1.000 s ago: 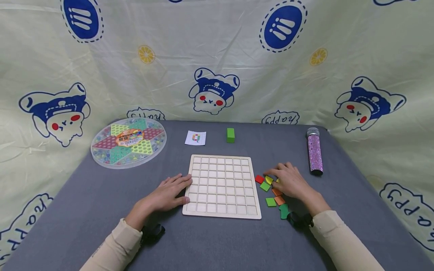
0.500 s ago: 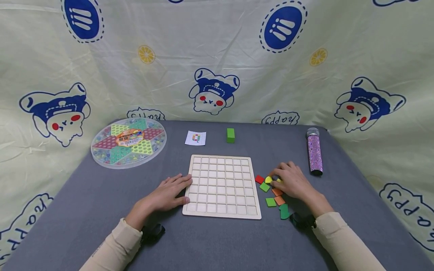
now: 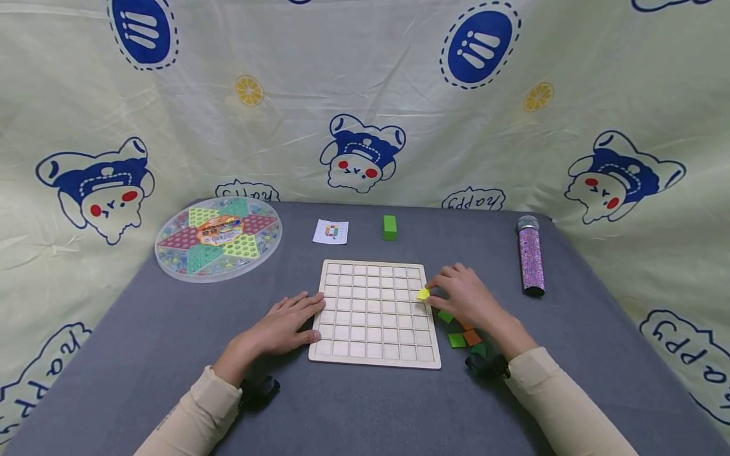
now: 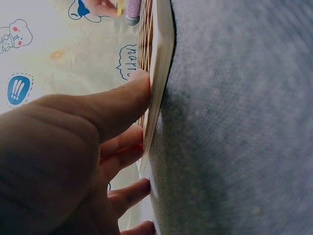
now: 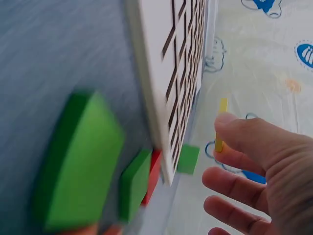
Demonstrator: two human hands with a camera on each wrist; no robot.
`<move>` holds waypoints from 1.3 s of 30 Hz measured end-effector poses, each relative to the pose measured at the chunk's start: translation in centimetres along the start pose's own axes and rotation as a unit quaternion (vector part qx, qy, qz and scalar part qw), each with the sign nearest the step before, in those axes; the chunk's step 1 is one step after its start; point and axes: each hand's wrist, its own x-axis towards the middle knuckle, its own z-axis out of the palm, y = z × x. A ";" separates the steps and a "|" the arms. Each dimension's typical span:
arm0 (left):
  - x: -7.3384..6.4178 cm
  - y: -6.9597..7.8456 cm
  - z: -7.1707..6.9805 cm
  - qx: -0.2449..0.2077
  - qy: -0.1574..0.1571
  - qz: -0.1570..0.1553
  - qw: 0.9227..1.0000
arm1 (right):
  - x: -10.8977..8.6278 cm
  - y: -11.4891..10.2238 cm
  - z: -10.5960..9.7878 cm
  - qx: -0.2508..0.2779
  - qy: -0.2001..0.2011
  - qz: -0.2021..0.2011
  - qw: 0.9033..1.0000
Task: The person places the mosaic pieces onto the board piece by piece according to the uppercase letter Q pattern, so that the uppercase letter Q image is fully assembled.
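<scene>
A pale wooden grid board (image 3: 371, 310) lies flat on the grey table. At its left edge rests my left hand (image 3: 288, 324), fingers outstretched; in the left wrist view the thumb (image 4: 132, 98) touches the rim. My right hand (image 3: 470, 301) pinches a small yellow tile (image 3: 422, 294) between thumb and fingers, over the board's right edge. Seen from the right wrist, that yellow tile (image 5: 223, 105) is edge-on and raised above the board. Beneath the right hand lie loose tiles: light green (image 3: 457, 341), orange (image 3: 472, 337) and dark green (image 3: 479, 349). A red tile (image 5: 153, 176) shows beside the board.
Behind the board are a white card (image 3: 330, 232) with a small coloured pattern and a green block (image 3: 390, 228). A round star-patterned board-game case (image 3: 218, 239) sits at the back left. On the right lies a purple glittery microphone (image 3: 531, 256). A printed curtain hangs behind.
My right hand has picked up a yellow tile from the pile and carried it left to the board's right edge. The left hand has stayed in place.
</scene>
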 end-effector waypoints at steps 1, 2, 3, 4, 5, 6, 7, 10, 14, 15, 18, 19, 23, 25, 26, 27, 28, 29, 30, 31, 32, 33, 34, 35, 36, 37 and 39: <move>0.0 0.0 0.0 -0.001 0.000 0.000 1.000 | 0.3 -0.3 0.1 0.001 0.004 -0.006 1.000; 0.0 0.0 -0.1 -0.001 0.000 0.000 1.000 | 0.5 -0.5 0.1 0.003 0.006 -0.011 1.000; 0.0 0.1 -0.1 -0.001 0.002 0.002 1.000 | 0.8 -0.9 0.2 0.004 0.008 -0.013 1.000; 0.0 0.1 -0.1 -0.001 0.003 0.004 1.000 | 1.1 -1.2 0.2 0.007 0.008 -0.015 1.000; 0.0 0.1 -0.1 -0.001 0.003 0.003 1.000 | 1.5 -1.5 0.3 0.010 0.008 -0.016 1.000; 0.0 0.1 -0.1 0.000 0.003 0.003 1.000 | 1.8 -1.8 0.3 0.013 0.004 -0.014 1.000; 0.0 0.1 -0.1 0.001 0.004 0.002 1.000 | 2.1 -2.1 0.4 0.016 -0.001 -0.011 1.000; 0.0 0.2 0.0 0.003 0.003 -0.003 1.000 | 3.2 -3.0 0.6 0.028 -0.016 -0.009 0.999; 0.1 0.2 0.2 0.003 0.005 -0.009 1.000 | 4.6 -3.9 1.1 0.032 -0.028 -0.020 0.999; 0.1 0.2 0.2 0.004 0.005 -0.009 1.000 | 4.9 -4.1 1.2 0.033 -0.029 -0.023 0.999; 0.1 0.2 0.3 0.005 0.007 -0.010 1.000 | 5.9 -4.7 1.5 0.027 -0.030 -0.034 0.999; 0.1 0.3 0.3 0.005 0.008 -0.010 1.000 | 6.3 -4.9 1.6 0.026 -0.031 -0.036 0.999; 0.0 0.3 0.3 0.004 0.010 -0.006 1.000 | 7.6 -5.5 2.0 0.029 -0.045 -0.035 0.998; 0.0 0.3 0.3 0.004 0.010 -0.003 1.000 | 8.1 -5.8 2.3 0.030 -0.055 -0.029 0.998; 0.1 0.3 0.3 0.005 0.010 -0.002 1.000 | 8.4 -5.9 2.4 0.032 -0.058 -0.027 0.997; 0.1 0.2 0.3 0.006 0.010 0.000 1.000 | 8.6 -6.0 2.5 0.035 -0.062 -0.024 0.997; 0.1 0.2 0.3 0.006 0.009 0.001 1.000 | 8.9 -6.1 2.6 0.036 -0.066 -0.021 0.997; 0.1 0.2 0.3 0.005 0.009 0.000 1.000 | 9.1 -6.2 2.7 0.037 -0.070 -0.018 0.997; 0.1 0.2 0.3 0.005 0.008 0.001 1.000 | 9.3 -6.3 2.8 0.038 -0.072 -0.015 0.997; 0.1 0.2 0.3 0.005 0.008 0.002 1.000 | 9.5 -6.4 2.9 0.040 -0.076 -0.011 0.996; 0.1 0.2 0.3 0.005 0.007 0.001 1.000 | 9.6 -6.5 3.0 0.043 -0.080 -0.008 0.996; 0.1 0.2 0.2 0.004 0.006 0.000 1.000 | 9.8 -6.5 3.1 0.044 -0.085 -0.004 0.995; 0.1 0.2 0.2 0.003 0.005 0.000 1.000 | 9.9 -6.6 3.2 0.044 -0.088 0.000 0.995; 0.1 0.2 0.3 0.004 0.004 -0.001 1.000 | 10.0 -6.6 3.2 0.043 -0.091 0.003 0.995; 0.1 0.2 0.3 0.005 0.004 -0.002 1.000 | 10.1 -6.6 3.3 0.044 -0.092 0.007 0.995; 0.1 0.2 0.3 0.006 0.004 -0.003 1.000 | 10.3 -6.6 3.4 0.044 -0.095 0.009 0.995; 0.1 0.2 0.3 0.008 0.003 -0.007 1.000 | 10.5 -6.7 3.6 0.040 -0.096 0.010 0.995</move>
